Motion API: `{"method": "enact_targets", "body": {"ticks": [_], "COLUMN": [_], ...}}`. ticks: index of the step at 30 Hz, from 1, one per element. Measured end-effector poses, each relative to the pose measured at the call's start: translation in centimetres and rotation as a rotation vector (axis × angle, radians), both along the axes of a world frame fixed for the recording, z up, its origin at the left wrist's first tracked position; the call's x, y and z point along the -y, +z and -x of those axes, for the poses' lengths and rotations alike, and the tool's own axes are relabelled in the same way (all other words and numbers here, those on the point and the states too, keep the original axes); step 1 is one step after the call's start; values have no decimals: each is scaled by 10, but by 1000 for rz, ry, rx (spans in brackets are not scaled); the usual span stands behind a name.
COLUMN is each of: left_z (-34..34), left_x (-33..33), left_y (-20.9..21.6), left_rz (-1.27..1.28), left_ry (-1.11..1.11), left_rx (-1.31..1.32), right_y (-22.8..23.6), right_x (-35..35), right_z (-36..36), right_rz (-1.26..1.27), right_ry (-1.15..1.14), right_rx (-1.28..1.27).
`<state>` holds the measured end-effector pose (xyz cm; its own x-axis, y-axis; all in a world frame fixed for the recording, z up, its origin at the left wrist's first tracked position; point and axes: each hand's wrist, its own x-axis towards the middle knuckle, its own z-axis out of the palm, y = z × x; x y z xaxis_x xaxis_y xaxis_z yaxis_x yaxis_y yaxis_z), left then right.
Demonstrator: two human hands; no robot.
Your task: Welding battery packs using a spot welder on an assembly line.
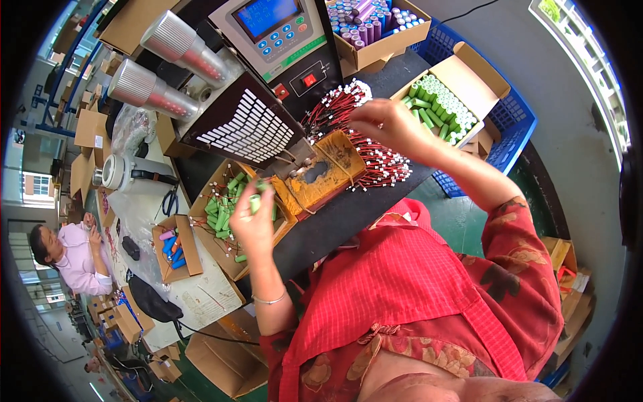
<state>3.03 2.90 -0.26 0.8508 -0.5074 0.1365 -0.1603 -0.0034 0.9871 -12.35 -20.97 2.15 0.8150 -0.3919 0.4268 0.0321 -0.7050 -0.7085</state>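
Observation:
My left hand (252, 226) is closed around a green battery cell (255, 204), held upright beside the worn orange block (341, 155) of a bench spot welder (244, 127). Another green piece shows blurred at its fingertips. Below that hand, a cardboard box (239, 264) contains loose green cells (220, 209), some with red and black leads. My right hand (395, 128) hovers over a heap of red and black wire leads with white connectors (382, 164). Its fingers are pinched together; whatever they hold, if anything, is too small to tell. The welder's metal electrodes (301, 161) stand over the block's left end.
Boxes of purple cells (372, 30) and green cells (445, 107) stand at the back right, by a blue plastic crate (512, 134). Leftward are a small box of blue cells (177, 251) and a grey-white canister (137, 172). Another person (77, 258) sits at far left.

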Motion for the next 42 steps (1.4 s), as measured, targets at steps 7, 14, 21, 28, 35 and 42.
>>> {"method": "enact_targets", "body": {"ticks": [7, 14, 21, 28, 35, 42], "left_z": [-43, 5, 60, 65, 53, 33], "left_x": [-52, -40, 23, 32, 33, 39], "left_y": [-13, 15, 0, -5, 1, -3], "left_rz": [-264, -50, 377, 368, 160, -30], "left_ry": [80, -223, -349, -328, -298, -158], "left_rx": [139, -183, -601, -571, -77, 399], "right_y": [-39, 6, 15, -4, -2, 2], "right_x": [51, 48, -23, -48, -63, -48], "right_z": [21, 59, 77, 59, 13, -13], "right_rz": [80, 111, -518, -469, -583, -696], "right_ry": [-84, -254, -39, 254, 149, 226], "right_rx": [-527, -230, -254, -307, -264, -412]}}
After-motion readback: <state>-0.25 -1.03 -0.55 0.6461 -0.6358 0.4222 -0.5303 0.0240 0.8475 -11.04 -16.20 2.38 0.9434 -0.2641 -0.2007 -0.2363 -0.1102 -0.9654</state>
